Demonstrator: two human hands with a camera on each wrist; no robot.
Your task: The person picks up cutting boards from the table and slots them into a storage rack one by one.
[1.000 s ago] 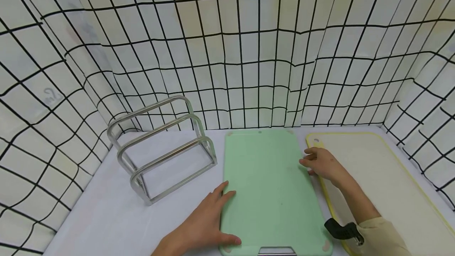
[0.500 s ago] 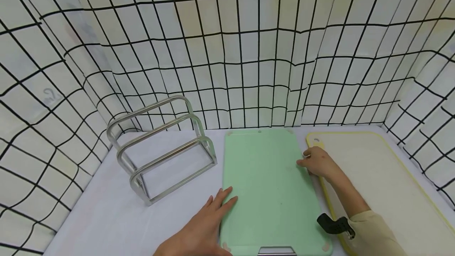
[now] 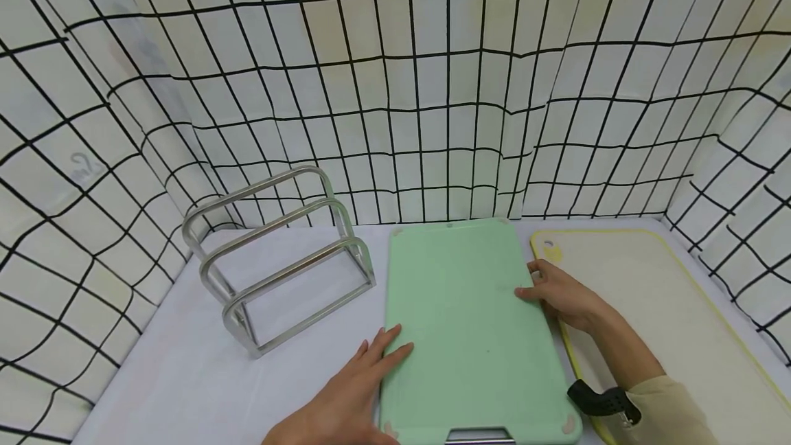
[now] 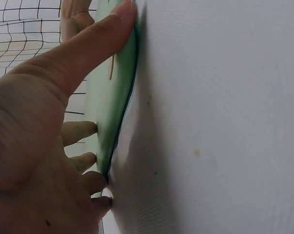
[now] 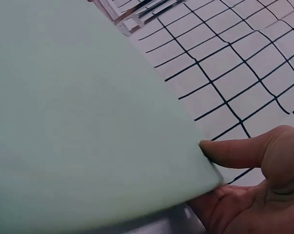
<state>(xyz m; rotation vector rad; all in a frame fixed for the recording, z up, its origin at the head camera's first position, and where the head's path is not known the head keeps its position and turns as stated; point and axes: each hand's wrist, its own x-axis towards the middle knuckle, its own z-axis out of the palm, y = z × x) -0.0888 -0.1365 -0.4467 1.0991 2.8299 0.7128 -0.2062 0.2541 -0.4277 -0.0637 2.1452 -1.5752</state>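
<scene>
A: Where does the green board (image 3: 466, 328) sit?
B: At the centre of the clock, long side running from twelve to six, on the white tabletop (image 3: 161, 376). Its metal handle (image 3: 480, 435) is at six, at the near end.
A: And the left hand (image 3: 349, 390)?
B: At eight o'clock, over the board's left edge. The fingers are spread and the tips rest on the top face; the hand touches it without clenching.
A: The right hand (image 3: 565, 294)?
B: At two o'clock, grasping the green board's right edge: thumb on top, fingers tucked underneath. Whether that edge is raised off the tabletop, I can't tell.
A: What's on that wrist?
B: A black strap (image 3: 596, 400), just beside a beige sleeve (image 3: 670, 411).
A: Anything at three?
B: A cream board (image 3: 673, 321) with a yellow rim, lying flat just beside the green one. The right forearm passes over it.
A: And at ten?
B: A silver rack (image 3: 272, 231) with three rounded loops, apart from both hands. Twelve is the white backdrop (image 3: 364, 101), crossed by black grid lines.
</scene>
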